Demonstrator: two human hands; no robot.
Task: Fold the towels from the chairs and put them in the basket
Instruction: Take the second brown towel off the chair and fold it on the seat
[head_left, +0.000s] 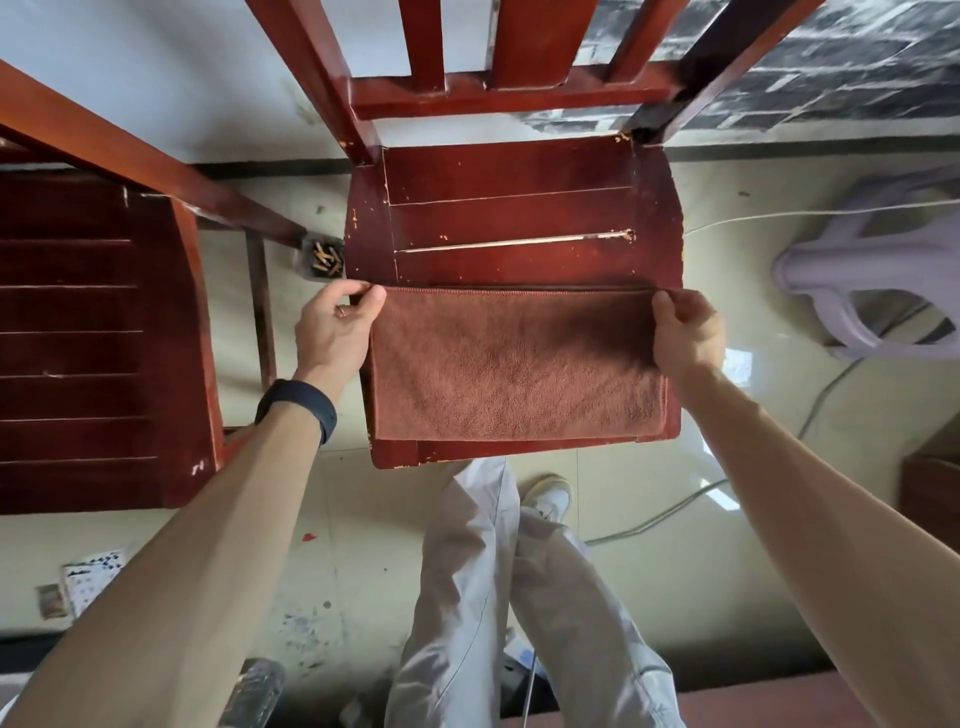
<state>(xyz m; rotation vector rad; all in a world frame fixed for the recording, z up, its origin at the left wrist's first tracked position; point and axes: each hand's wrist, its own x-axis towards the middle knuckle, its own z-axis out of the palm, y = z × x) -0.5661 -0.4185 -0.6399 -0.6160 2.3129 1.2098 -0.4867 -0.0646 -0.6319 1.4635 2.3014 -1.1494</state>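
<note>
A brown towel lies folded flat on the front half of a red wooden chair seat in the middle of the view. My left hand pinches the towel's far left corner. My right hand pinches its far right corner. Both hands hold the far edge against the seat. No basket is in view.
A second red wooden chair stands close on the left. A pale plastic stool lies on its side at the right, with a white cable across the floor. A small container of butts sits between the chairs. My legs stand below the seat.
</note>
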